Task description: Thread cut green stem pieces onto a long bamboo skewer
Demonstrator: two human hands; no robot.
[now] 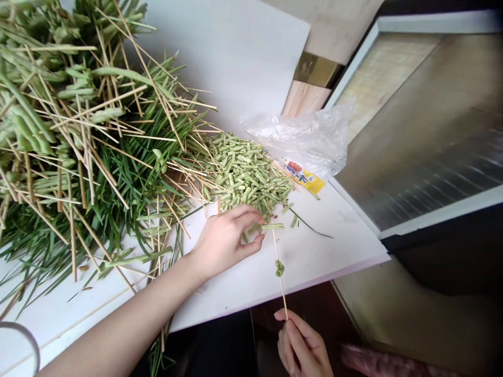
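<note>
My left hand [231, 235] reaches over the table with thumb and fingers curled around one end of a short green bean piece [273, 226]. That piece lies crosswise at the tip of a thin wooden skewer [284, 293]. Lower down, my right hand [302, 345] pinches the skewer near its bottom end, just past the table's edge. A few bean pieces [279, 268] are threaded partway along the skewer. Just beyond my left hand lies a heap of cut green bean pieces [247, 173].
A tall pile of bean skewers [78, 110] and long green leaves [133, 157] covers the left side of the white table [236, 298]. Behind the cut beans are a clear plastic bag [302, 136] and a yellow packet [308, 180]. A framed panel [424, 104] stands at right.
</note>
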